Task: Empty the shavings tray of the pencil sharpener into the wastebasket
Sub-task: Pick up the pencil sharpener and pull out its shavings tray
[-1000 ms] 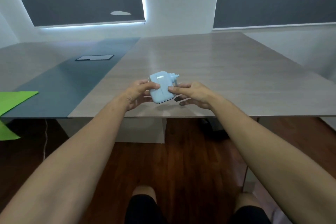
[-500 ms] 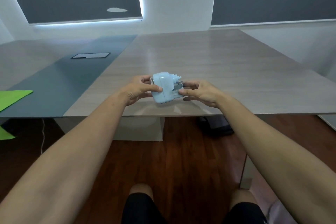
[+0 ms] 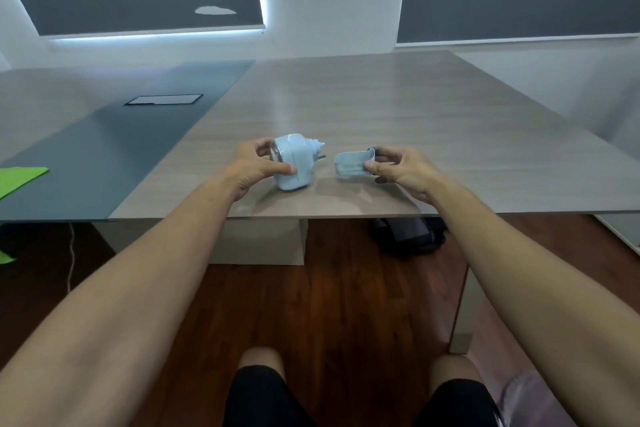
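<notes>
A pale blue pencil sharpener (image 3: 294,163) rests tilted near the front edge of the wood-grain table (image 3: 398,107). My left hand (image 3: 258,166) grips its left side, thumb on the front. The small blue shavings tray (image 3: 351,166) is out of the sharpener and hangs just above the table to its right. My right hand (image 3: 403,170) pinches the tray's right end between thumb and fingers. A gap of table shows between sharpener and tray. No wastebasket is in view.
A dark bag (image 3: 408,236) lies on the wooden floor under the table's front edge. A green sheet (image 3: 17,178) sits at the far left. A cable hatch (image 3: 164,99) is set in the dark table strip. My knees are at the bottom.
The tray has come out of the sharpener. My right hand has drawn it away to the right while my left hand kept hold of the sharpener body.
</notes>
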A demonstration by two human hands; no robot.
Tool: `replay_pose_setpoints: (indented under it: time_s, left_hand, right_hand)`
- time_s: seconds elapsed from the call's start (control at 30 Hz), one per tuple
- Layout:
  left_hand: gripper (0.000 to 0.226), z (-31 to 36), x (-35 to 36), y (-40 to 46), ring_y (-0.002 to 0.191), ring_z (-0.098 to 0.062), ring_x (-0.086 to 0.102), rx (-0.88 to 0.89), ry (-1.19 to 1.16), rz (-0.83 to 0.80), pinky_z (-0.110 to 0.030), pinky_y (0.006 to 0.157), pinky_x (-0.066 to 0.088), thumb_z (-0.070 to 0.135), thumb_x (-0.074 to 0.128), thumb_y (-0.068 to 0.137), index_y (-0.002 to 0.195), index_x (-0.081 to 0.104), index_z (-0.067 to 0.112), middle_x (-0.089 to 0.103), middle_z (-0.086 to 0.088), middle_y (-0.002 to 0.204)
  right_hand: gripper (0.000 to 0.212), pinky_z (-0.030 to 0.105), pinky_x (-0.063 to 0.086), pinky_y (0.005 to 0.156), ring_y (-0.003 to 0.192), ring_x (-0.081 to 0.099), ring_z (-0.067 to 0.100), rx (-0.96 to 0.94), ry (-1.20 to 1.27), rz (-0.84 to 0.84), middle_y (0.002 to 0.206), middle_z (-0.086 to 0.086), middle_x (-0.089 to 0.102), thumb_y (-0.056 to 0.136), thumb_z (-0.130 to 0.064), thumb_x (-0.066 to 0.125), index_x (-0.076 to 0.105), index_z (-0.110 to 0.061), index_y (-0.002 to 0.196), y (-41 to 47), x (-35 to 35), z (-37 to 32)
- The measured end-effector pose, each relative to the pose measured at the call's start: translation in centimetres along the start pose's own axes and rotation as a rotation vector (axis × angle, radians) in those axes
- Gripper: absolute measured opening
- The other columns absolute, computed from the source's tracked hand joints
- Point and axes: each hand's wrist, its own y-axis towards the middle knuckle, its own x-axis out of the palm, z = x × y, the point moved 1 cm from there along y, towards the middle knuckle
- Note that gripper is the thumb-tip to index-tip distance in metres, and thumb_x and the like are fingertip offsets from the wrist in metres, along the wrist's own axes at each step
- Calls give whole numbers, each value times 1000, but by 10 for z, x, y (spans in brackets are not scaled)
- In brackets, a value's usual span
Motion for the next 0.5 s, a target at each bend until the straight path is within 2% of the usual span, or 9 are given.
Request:
replay_pose_setpoints:
  time_s: [0.1,0.2,0.3,0.37,0.43,0.5]
  left_hand:
    - [94,-1,9,1,118,-24,63,-3,13,27,-40,103,51,19,93,41,129,60,10,67,-8,124]
    - [81,-3,14,2,116,-26,62,-15,38,44,-40,101,52,11,91,52,127,60,13,66,-10,121]
    - [89,1,15,3,115,-28,62,-41,151,18,-42,100,52,24,91,41,123,58,20,65,-10,122]
    - [89,10,20,-1,114,-23,59,-33,204,28,-34,95,50,26,94,52,131,54,19,61,-7,128]
    - [96,24,28,-5,121,-21,54,-6,210,99,-30,91,47,38,89,65,146,43,15,52,-7,140]
    - [100,41,39,-10,133,-23,48,32,297,202,-35,99,46,55,81,68,149,39,15,45,-6,150]
  right_hand:
    - [56,23,56,73,102,68,16,0,28,62,115,4,70,81,-14,77,57,-5,133,0,-4,5]
    - [58,23,55,73,104,67,18,-5,41,102,120,9,68,80,-13,78,57,-4,133,-4,-8,8]
    - [58,20,55,72,105,68,17,-5,52,111,121,9,69,79,-13,79,58,-5,133,-10,-14,9]
    - [60,21,56,73,109,67,19,-12,59,116,125,9,67,79,-12,79,56,-5,134,-16,-20,8]
    - [60,24,59,77,109,65,19,-17,54,128,128,9,64,81,-9,77,54,-4,136,-24,-28,4]
    - [58,27,59,82,107,64,19,-26,48,143,129,9,62,83,-7,74,52,-2,137,-36,-34,1]
